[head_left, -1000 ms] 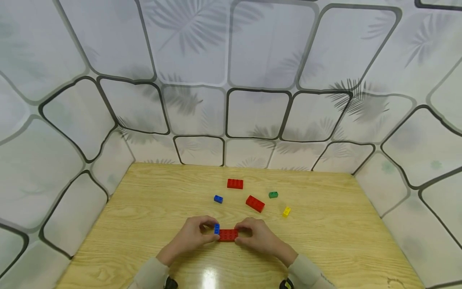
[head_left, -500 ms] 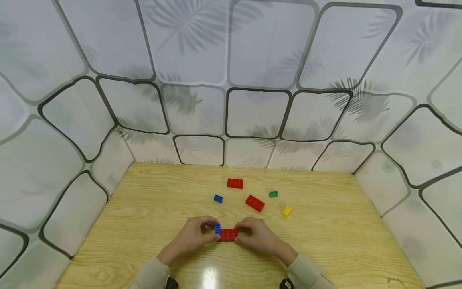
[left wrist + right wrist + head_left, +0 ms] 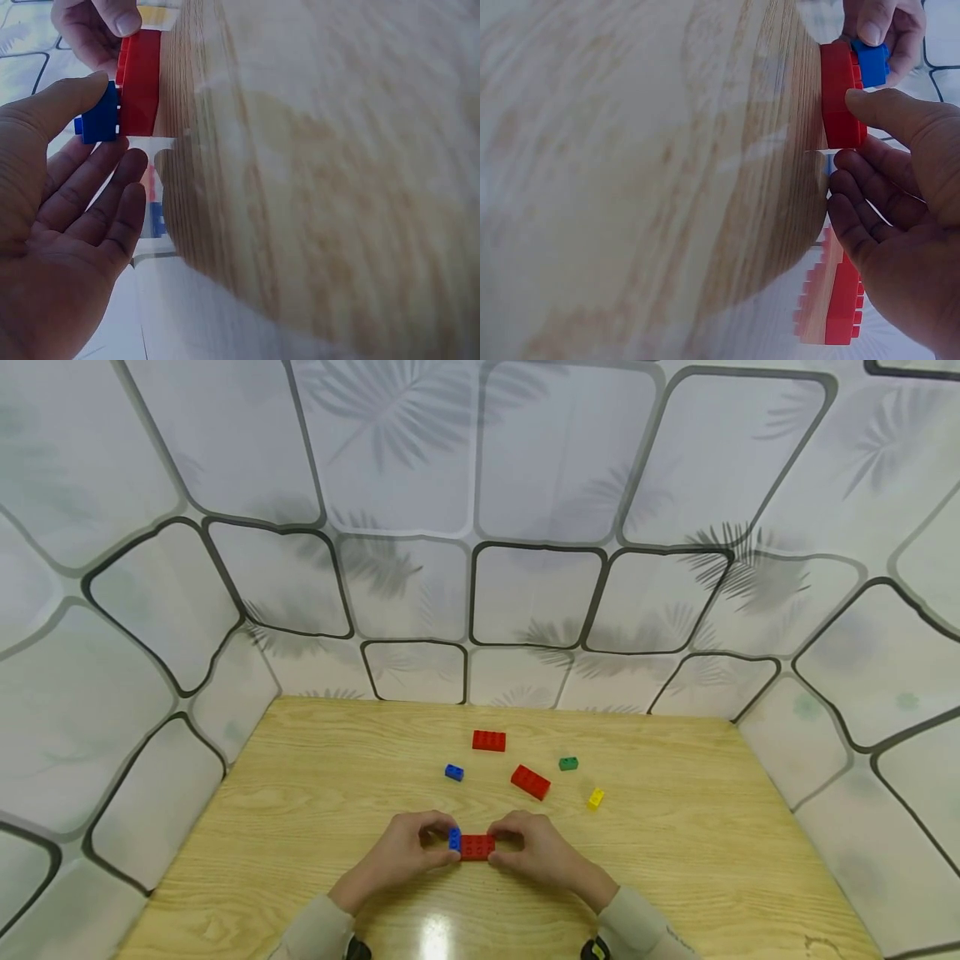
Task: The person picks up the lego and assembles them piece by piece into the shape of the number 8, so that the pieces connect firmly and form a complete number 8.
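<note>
My left hand pinches a small blue toy brick between thumb and fingers. This brick lies on the studded top of a larger red brick, across its left end; a thin gap shows between them in the left wrist view, so I cannot tell whether they are locked. At the right end, my right hand pinches the red brick, thumb on the near side and a finger on the far side. In the right wrist view the red brick rests on the tabletop, studs up.
Beyond the hands on the wooden table lie two more red bricks, one of them angled. A small blue brick, a green brick and a yellow brick lie around them. Patterned cloth walls enclose the table.
My left hand has shifted slightly right with the small blue brick, which now covers more of the red brick's left end. My right hand and the loose bricks stay put.
</note>
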A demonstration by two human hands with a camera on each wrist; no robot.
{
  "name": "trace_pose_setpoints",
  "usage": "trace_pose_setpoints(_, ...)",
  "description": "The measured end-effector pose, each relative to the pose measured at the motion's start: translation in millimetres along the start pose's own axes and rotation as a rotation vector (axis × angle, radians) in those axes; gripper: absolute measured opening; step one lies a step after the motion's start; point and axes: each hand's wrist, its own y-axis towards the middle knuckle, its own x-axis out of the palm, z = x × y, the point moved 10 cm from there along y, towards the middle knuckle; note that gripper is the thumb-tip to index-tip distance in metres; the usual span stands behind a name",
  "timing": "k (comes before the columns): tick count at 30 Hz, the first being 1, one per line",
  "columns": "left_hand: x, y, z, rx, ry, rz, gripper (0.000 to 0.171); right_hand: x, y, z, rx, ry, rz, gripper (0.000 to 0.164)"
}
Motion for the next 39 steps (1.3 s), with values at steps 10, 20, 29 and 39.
trace_pose_setpoints(10,1.2,1.9,5.9,0.017,0.038,-0.019,0.037,-2.3,-1.3,-3.7,-0.025,-0.015,0.016,0.029)
trace_pose_setpoints(20,0.8,4.0,6.3,0.022,0.071,-0.024,0.035,-3.4,0.5,-3.5,-0.017,-0.014,0.016,0.029)
trace_pose_setpoints(29,0.9,4.7,7.8,0.026,0.082,-0.033,0.032,-2.9,0.7,-3.6,-0.026,-0.012,0.021,0.029)
trace_pose_setpoints(39,2.6,4.9,3.8,0.022,0.090,-0.040,0.028,-1.8,0.1,-4.1,-0.028,0.007,0.023,0.028)
